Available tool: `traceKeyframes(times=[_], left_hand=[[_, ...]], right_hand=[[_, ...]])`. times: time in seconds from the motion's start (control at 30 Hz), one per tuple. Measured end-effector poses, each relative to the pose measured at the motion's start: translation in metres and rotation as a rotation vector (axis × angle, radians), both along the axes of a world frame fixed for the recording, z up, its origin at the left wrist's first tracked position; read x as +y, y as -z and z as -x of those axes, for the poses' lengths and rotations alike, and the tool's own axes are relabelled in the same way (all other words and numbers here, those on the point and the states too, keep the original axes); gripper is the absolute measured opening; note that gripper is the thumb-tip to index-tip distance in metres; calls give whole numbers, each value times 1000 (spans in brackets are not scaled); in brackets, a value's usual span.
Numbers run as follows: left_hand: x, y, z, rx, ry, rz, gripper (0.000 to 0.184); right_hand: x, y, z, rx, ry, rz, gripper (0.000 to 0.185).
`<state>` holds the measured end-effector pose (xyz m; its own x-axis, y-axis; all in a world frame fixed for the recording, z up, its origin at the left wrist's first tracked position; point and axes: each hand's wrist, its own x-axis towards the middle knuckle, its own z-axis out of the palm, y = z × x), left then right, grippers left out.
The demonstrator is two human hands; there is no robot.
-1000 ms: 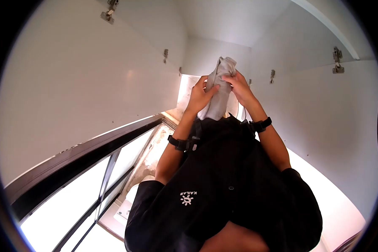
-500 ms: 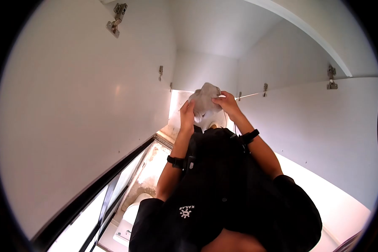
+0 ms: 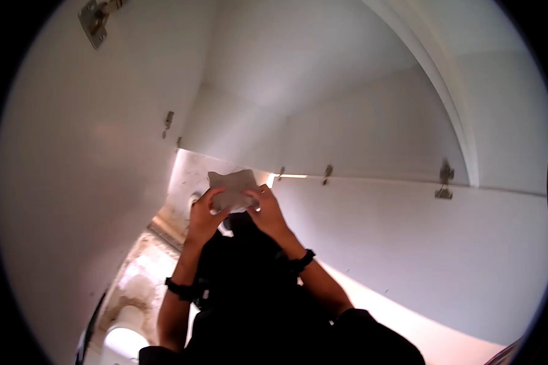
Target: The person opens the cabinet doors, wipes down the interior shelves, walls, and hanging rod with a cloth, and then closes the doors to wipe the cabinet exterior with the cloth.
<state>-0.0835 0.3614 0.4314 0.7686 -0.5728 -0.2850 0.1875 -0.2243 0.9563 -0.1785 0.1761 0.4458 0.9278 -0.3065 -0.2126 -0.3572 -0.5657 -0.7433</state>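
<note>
A grey cloth (image 3: 233, 184) is stretched between my two hands in front of my body. My left hand (image 3: 205, 214) grips its lower left side with bent fingers. On the lower right side, my right hand (image 3: 266, 211) has its fingers and thumb closed on the fabric. The cloth's upper edge is uneven, and part of it is hidden behind my fingers. Dark bands circle both my wrists or forearms.
A large white cabinet door (image 3: 91, 158) stands at the left, with a metal hinge (image 3: 97, 21) near its top. Another white door panel (image 3: 402, 243) spans the right, below the open cabinet interior (image 3: 347, 115). A toilet (image 3: 125, 340) shows at lower left, beside the stained floor (image 3: 149, 258).
The view has turned, so the cabinet and doors sit differently in it. The cloth went from bunched to flatter and wider, and my hands came closer together, still gripping it.
</note>
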Motion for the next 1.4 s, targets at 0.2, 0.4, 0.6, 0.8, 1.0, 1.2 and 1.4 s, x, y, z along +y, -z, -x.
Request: traceKeyframes(times=[0.2, 0.4, 0.6, 0.8, 1.0, 1.2, 1.4], left_hand=[[-36, 31, 15, -506, -72, -198, 31], [-73, 43, 17, -24, -81, -89, 22], [-109, 59, 30, 18, -287, 13, 27], [-121, 54, 29, 72, -354, 71, 25], [-108, 41, 5, -102, -342, 105, 41], [-156, -68, -68, -359, -184, 523, 45], [-196, -143, -141, -678, -230, 530, 50]], right_hand=[[-43, 8, -1, -190, -150, 290, 27], [-71, 25, 16, 201, 308, -595, 22], [-79, 26, 21, 173, 444, -928, 52], [-88, 17, 12, 388, 621, -1219, 58], [-114, -11, -38, -142, 885, -814, 49], [-105, -107, -134, -779, 660, -348, 45], [-112, -169, -191, -803, 451, -888, 51]])
